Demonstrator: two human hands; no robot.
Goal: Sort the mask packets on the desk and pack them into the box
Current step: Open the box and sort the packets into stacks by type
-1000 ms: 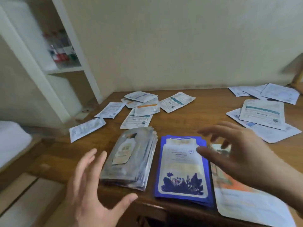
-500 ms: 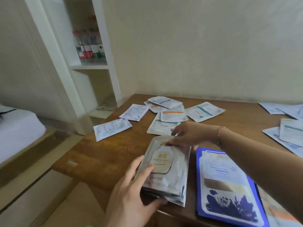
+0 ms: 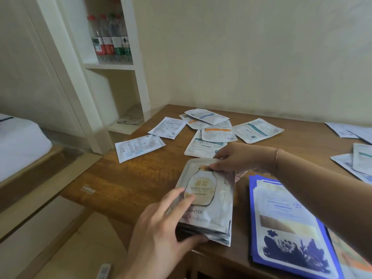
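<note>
A thick stack of silver mask packets (image 3: 213,200) with a bottle picture lies at the desk's front edge. My left hand (image 3: 167,228) grips its near left corner, thumb under the stack and fingers on top. My right hand (image 3: 235,160) pinches the stack's far edge. Right of it lies a stack of blue packets (image 3: 285,224) with a dark flower print. Several loose white packets (image 3: 209,133) are scattered further back on the wooden desk (image 3: 128,184). No box is in view.
More white packets (image 3: 360,160) lie at the desk's right side. An orange-and-white packet (image 3: 352,258) peeks out beside the blue stack. A white shelf (image 3: 112,65) with water bottles (image 3: 110,41) stands left of the desk, and a bed (image 3: 18,146) at far left.
Both hands, open and hovering a second ago, have closed on the silver stack. My view has swung left, so the stacks now sit further right.
</note>
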